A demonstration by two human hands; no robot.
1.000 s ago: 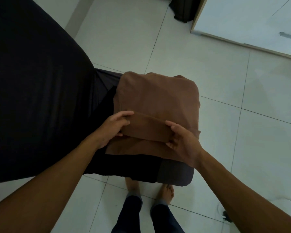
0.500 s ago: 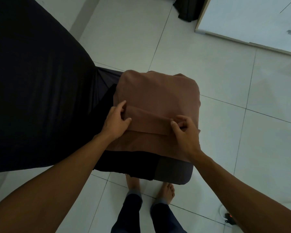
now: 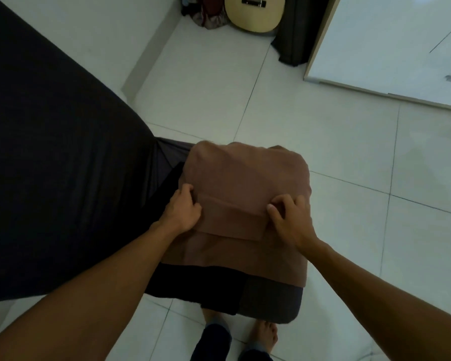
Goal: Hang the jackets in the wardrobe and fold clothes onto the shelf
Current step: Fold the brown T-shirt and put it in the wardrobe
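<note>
A brown garment (image 3: pixel 248 178) lies folded into a rough square on the corner of a dark-covered bed (image 3: pixel 50 178), on top of a dark grey cloth (image 3: pixel 271 300). A narrow folded flap lies across its near half. My left hand (image 3: pixel 182 212) pinches the flap's left end with curled fingers. My right hand (image 3: pixel 289 217) grips the flap's right end, fingertips tucked into the fold. The white wardrobe (image 3: pixel 391 48) stands at the upper right with its doors closed.
White tiled floor (image 3: pixel 349 165) surrounds the bed corner. A guitar (image 3: pixel 253 11) leans in the far corner beside a dark curtain (image 3: pixel 294 35) and a small pile of cloth. My bare feet (image 3: pixel 263 337) stand just below the bed corner.
Both hands have carried the folded flap forward and laid it onto the garment, then slid up to its ends. The camera has tilted up, bringing the guitar into view.
</note>
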